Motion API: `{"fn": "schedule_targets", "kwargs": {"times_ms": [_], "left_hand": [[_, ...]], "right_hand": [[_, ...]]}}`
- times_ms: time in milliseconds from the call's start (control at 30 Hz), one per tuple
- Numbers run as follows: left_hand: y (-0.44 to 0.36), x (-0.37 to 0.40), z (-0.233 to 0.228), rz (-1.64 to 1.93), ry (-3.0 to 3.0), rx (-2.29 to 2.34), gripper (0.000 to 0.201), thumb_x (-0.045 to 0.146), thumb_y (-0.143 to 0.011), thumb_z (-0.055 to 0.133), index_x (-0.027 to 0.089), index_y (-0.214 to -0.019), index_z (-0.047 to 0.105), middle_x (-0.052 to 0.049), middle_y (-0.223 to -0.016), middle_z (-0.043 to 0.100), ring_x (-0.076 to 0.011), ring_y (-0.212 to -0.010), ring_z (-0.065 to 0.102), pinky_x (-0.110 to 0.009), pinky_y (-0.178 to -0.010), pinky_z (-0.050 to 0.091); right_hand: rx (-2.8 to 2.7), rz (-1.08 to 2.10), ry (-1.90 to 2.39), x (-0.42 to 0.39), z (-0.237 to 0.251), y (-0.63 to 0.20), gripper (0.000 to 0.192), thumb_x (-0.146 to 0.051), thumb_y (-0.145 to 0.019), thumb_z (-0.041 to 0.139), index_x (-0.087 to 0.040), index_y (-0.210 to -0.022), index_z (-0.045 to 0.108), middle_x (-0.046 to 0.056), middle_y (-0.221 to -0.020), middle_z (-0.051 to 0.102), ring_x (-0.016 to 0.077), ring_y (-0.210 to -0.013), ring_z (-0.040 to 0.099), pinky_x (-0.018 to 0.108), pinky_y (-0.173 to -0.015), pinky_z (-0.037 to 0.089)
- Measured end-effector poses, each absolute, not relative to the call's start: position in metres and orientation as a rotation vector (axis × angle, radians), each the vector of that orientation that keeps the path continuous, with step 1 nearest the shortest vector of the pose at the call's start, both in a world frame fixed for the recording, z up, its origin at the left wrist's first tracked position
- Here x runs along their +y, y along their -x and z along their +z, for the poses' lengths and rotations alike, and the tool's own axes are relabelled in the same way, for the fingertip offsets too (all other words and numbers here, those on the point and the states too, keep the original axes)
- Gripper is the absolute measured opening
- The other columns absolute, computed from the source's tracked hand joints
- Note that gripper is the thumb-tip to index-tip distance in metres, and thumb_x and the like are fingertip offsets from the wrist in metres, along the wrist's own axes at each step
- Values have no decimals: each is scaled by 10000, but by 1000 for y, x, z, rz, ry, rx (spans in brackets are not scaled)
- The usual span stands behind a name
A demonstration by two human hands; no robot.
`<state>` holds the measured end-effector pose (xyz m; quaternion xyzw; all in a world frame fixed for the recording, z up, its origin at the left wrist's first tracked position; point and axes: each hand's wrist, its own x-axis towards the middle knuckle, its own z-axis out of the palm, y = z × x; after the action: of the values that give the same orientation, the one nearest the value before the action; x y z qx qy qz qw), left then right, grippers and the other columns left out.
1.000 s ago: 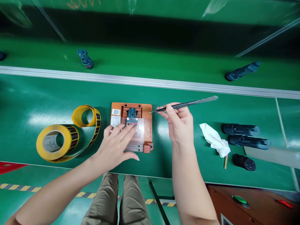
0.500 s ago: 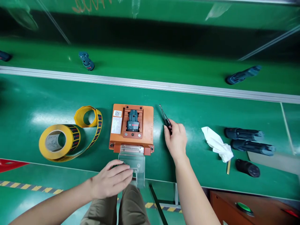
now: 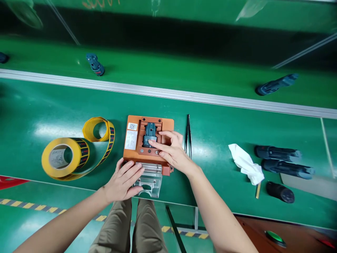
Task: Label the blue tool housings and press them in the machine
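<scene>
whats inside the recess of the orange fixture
A dark blue-grey part sits in the recess of the orange fixture. The right hand has its fingertips on the part's lower end, covering that area. What lies under the part cannot be seen.

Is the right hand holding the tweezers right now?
No, the right hand rests on the orange fixture with fingertips at the dark part, while the tweezers lie on the green table beside it.

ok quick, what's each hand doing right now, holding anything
Left hand: open, fingers flat on the clear cover, gripping nothing.
Right hand: open, fingertips on the dark part in the orange fixture, holding nothing.
</scene>
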<state>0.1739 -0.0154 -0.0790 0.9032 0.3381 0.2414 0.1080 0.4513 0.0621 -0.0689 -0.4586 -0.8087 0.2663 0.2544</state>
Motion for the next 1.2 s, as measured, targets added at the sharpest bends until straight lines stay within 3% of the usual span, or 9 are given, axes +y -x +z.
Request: {"fn": "schedule_targets", "kwargs": {"times_ms": [333,733,833,900,1033,1200], "left_hand": [[-175,-13,-78,666,-2644,972,727,288,-915,597,146,-1555,286,-112,-1235,721,-217,-1547,130,-515,-1267,106],[-171,-14,-86,665,-2648,988,738,308,-887,630,176,-1546,325,-110,-1304,680,-270,-1473,305,-519,-1246,205],[-170,-14,-87,663,-2657,1001,731,316,-898,612,184,-1552,311,-118,-1337,657,-281,-1445,352,-538,-1237,212],[-170,-14,-88,664,-2664,1014,727,313,-901,604,189,-1553,307,-122,-1358,641,-288,-1438,366,-549,-1230,223],[-170,-14,-91,685,-2693,1051,705,302,-898,600,174,-1539,335,-138,-1382,619,-297,-1455,348,-560,-1217,242],[-175,-15,-76,729,-2678,1135,593,286,-905,585,188,-1472,443,-150,-1370,632,-298,-1410,435,-565,-1192,254]], "right_hand": [[-2215,713,1190,72,-71,-448,408,-489,-1004,368,-446,-1349,582,64,-1370,373,317,-1279,307,585,-1128,324],[-2262,719,1213,93,-52,-428,326,-455,-972,517,-475,-1277,630,-1,-1502,268,330,-1398,185,575,-1165,279],[-2033,653,1482,86,-44,-421,603,-601,-814,687,-293,-1325,604,112,-1390,371,353,-1325,304,568,-1110,351],[-1943,641,1661,85,-41,-413,742,-656,-670,782,-171,-1210,627,153,-1227,476,360,-1188,412,560,-1013,428],[-2021,640,1720,90,-25,-396,524,-558,-671,805,-162,-948,602,132,-1046,578,328,-1021,510,497,-882,480],[-1815,773,1696,56,40,-402,538,-474,-728,775,-184,-1099,514,96,-1014,661,274,-920,645,404,-815,515]]}}
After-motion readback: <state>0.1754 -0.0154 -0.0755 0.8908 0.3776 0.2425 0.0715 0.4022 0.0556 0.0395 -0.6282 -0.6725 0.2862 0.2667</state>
